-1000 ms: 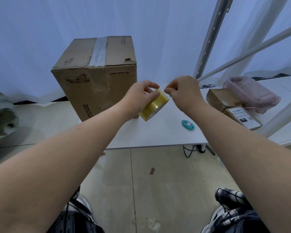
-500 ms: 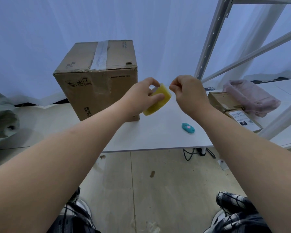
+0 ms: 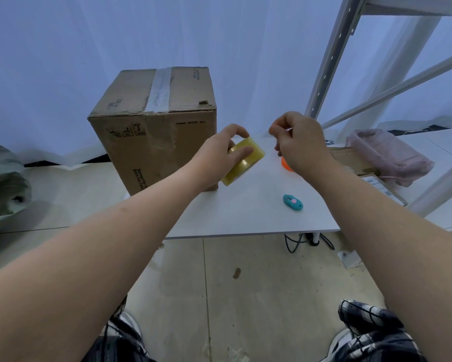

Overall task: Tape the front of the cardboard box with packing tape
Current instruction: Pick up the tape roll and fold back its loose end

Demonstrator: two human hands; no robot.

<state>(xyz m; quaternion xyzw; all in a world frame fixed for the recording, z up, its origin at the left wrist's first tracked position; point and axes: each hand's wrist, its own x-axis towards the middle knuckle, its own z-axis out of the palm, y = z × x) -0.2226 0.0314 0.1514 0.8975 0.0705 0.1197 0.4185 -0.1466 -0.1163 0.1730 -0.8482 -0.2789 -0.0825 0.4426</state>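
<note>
A brown cardboard box (image 3: 157,142) stands upright on the left part of the white table (image 3: 245,218), with a strip of clear tape along its top seam. My left hand (image 3: 219,158) grips a yellowish roll of packing tape (image 3: 245,163) just right of the box's front face, above the table. My right hand (image 3: 300,145) is a short gap to the right of the roll, fingers pinched together; the clear tape end between them is too faint to make out.
A teal box cutter (image 3: 292,202) lies on the table near its front edge. An orange object (image 3: 285,163) peeks out under my right hand. Flat parcels (image 3: 376,184) and a pink bag (image 3: 386,155) sit at the right by a metal shelf frame (image 3: 329,56). A grey-green bag (image 3: 2,186) lies left.
My right hand has pulled away to the right, widening the gap from the roll. My left hand has turned the roll slightly. An orange object now shows under my right hand.
</note>
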